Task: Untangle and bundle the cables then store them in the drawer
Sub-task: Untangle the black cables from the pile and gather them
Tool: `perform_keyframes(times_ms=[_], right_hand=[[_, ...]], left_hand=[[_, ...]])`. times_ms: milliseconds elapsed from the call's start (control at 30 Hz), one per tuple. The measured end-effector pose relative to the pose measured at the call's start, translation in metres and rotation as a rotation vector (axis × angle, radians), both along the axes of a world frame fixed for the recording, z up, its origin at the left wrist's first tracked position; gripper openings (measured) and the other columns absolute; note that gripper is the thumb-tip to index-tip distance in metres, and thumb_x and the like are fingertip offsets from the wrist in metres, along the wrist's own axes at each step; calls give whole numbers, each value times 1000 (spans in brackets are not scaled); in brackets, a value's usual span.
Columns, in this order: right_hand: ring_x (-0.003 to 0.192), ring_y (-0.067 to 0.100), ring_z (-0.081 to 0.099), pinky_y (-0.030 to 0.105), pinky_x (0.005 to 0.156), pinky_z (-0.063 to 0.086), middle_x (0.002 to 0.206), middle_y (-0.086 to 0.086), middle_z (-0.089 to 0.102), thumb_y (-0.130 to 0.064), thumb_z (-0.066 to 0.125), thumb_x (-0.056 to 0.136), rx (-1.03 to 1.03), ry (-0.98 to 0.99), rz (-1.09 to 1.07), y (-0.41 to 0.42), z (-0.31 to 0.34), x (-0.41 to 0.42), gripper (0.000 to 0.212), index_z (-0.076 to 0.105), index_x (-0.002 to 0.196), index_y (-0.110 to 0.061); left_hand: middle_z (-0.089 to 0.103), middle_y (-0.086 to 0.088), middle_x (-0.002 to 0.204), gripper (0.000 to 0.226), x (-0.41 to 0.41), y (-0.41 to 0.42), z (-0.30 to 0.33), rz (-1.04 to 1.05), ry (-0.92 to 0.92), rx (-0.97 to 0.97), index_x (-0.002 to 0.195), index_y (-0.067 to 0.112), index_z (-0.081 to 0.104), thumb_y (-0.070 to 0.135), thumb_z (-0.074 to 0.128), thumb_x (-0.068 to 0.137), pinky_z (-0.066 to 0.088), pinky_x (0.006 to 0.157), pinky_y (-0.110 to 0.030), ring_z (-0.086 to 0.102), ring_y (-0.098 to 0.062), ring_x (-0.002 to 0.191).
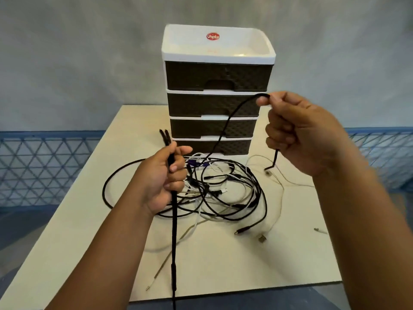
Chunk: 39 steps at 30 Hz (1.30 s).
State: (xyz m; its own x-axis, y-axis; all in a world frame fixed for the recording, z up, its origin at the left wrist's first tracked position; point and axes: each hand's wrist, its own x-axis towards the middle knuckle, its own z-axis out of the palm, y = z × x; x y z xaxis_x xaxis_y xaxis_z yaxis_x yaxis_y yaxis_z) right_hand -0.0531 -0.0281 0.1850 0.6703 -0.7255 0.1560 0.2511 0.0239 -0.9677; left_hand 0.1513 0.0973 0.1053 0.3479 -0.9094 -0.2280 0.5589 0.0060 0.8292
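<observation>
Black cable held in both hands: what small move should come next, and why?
Probably the right hand should lift its pinched black cable up out of the cable tangle, since it runs down into that pile, while the left hand grips folded strands. All drawers look closed.

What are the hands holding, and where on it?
Left hand grips a black cable near its forked end; right hand pinches a black cable loop at its top.

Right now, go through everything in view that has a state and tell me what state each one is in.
left hand: gripping doubled black cable strands upright.
right hand: pinching a raised bend of the black cable.
black cable: lifted, partly pulled from the pile.
cable pile: tangled on the table.
drawer unit: upright, all four drawers shut.
top tray: empty.
</observation>
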Motion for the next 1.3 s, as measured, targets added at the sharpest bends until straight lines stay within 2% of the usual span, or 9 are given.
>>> perform_keyframes(times_ms=[200,333,433,600,700,833,933,1100,1300], right_hand=[[44,8,26,21,44,24,49,-10,35,-20,56,96,-259,257,144,22,1,12,17,70,94,-12],[51,2,49,16,52,38,59,-13,59,-22,65,93,-630,436,-105,13,17,9,6,68,88,-20],[64,10,51,23,56,37,69,-9,56,-33,72,86,-891,763,-310,-3,7,2,14,63,77,-28],[69,16,52,28,67,37,74,-6,56,-50,66,86,-956,1038,-625,-15,-11,4,23,64,88,-27],[66,17,64,30,64,49,76,-1,67,-36,64,92,-741,864,-609,-22,-5,14,15,63,94,-22],[80,26,75,30,65,60,97,11,73,-8,51,95,191,90,-258,-15,12,27,11,61,99,-9],[68,15,73,25,61,59,79,8,73,-8,54,95,494,-183,-131,-6,17,39,12,62,86,-6],[49,3,52,18,48,47,78,3,66,-7,56,93,452,-151,5,20,21,50,13,68,88,-6],[56,8,47,19,52,41,78,6,63,-1,53,92,292,0,135,74,1,58,23,67,112,-4]], left_hand=[[26,4,56,45,-21,3,15,-191,-337,-39,119,18,62,50,49,90,8,42,-21,16,-6,45],[24,5,52,32,-21,7,26,-220,-419,-48,83,15,58,45,50,92,12,39,-17,15,-6,42],[23,6,51,31,-9,11,31,-126,-376,-23,78,18,53,45,50,93,12,39,-16,16,-6,41],[25,5,52,32,-8,22,31,-178,-442,30,80,16,53,43,48,96,11,39,-17,16,-6,43],[26,4,53,33,-21,25,27,-280,-517,70,81,14,56,41,47,98,11,39,-17,17,-7,43],[27,5,53,35,-32,31,17,-332,-521,102,80,15,58,43,47,98,13,39,-18,17,-8,45],[30,6,55,38,-37,37,14,-349,-564,131,86,14,62,46,46,98,14,40,-20,19,-8,47],[30,4,58,34,-24,45,23,-127,-475,77,116,22,64,42,40,102,14,43,-22,18,-8,48],[36,3,60,48,-1,36,44,39,-36,-127,115,4,60,46,42,99,17,42,-17,20,-5,45]])
